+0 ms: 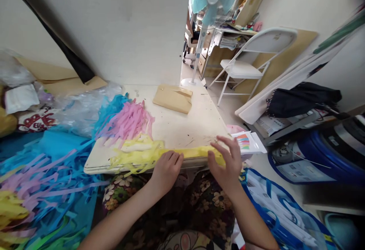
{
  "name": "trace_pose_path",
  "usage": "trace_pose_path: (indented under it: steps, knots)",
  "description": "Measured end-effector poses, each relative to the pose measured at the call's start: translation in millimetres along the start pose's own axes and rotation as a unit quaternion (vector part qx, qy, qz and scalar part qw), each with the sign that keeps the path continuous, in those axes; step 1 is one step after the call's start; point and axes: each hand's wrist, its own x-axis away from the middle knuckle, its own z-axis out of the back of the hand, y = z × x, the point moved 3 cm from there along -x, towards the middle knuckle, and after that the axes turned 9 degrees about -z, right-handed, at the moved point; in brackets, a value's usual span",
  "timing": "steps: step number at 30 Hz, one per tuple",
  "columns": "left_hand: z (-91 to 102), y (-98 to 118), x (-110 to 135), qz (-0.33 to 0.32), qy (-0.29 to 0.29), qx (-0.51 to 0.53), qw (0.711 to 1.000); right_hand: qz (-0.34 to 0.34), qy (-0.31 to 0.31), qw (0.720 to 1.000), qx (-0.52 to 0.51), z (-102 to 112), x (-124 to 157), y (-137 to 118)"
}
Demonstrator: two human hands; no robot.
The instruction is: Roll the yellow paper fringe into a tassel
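Apparently steadying it, the left hand [167,169] rests bunched on yellow paper [196,152], pinch unclear; the right hand [227,163] spreads over its end; pink fringe [132,120] lies beyond the left hand.

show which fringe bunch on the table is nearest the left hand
The yellow fringe, which reaches the left hand; the pink fringe and blue fringe lie farther off.

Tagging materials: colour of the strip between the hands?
The strip is yellow; it shows best in the head view.
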Motion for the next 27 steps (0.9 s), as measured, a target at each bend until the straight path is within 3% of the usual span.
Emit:
trace_pose_path:
  steps: [1, 3, 4, 6, 9, 15, 21, 27]
  knots:
    - [1.4, 0.5, -0.6, 0.004, 0.005, -0.005, 1.000, 0.036, -0.040, 0.998, -0.015, -2.7, -0.4, -5.8]
    - [3.6, 1.5, -2.4, 0.020, 0.008, -0.016, 1.000, 0.096, -0.175, 0.980, -0.025, -16.0, 2.6, -15.6]
    - [4.3, 1.9, -3.4, 0.029, 0.005, -0.021, 0.999, 0.107, -0.235, 0.966, -0.018, -23.8, 4.9, -18.2]
    - [5.2, 1.8, -5.2, 0.044, -0.001, -0.021, 0.999, 0.100, -0.299, 0.949, 0.009, -36.7, 7.3, -18.4]
    - [5.0, -2.2, -7.7, 0.066, -0.035, 0.011, 0.997, 0.095, -0.340, 0.935, 0.041, -46.7, 5.5, -15.1]
    - [6.8, -19.7, -11.6, 0.112, -0.158, 0.015, 0.981, 0.105, -0.381, 0.914, 0.086, -47.2, -7.3, -7.8]
    - [14.0, -33.8, -12.8, 0.132, -0.170, -0.009, 0.976, 0.109, -0.412, 0.896, 0.125, -45.4, -20.1, 10.2]
    - [11.4, -40.0, -16.0, 0.131, -0.191, -0.007, 0.973, 0.011, -0.467, 0.883, 0.037, -41.5, -23.6, 25.6]
